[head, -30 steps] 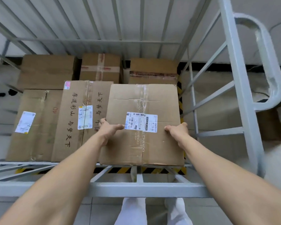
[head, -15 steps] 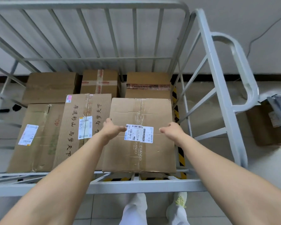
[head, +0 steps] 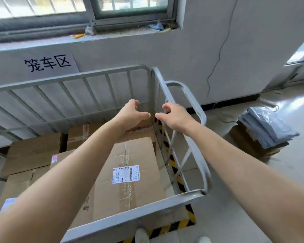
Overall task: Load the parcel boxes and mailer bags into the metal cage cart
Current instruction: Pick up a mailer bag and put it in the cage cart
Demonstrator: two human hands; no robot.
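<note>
Grey wall (head: 218,41), cage cart (head: 112,72) holding boxes (head: 135,172)

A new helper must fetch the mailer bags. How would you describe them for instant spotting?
Find the metal cage cart under the window. On the floor to its right sits brown cardboard with the mailer bags stacked on top. They are the only grey plastic among brown boxes.

- window (head: 130,7) at top, clutter on sill
- paper sign (head: 47,64), black characters, on wall
- thin cable (head: 219,51) down wall
- yellow-black tape (head: 191,216) on floor
</note>
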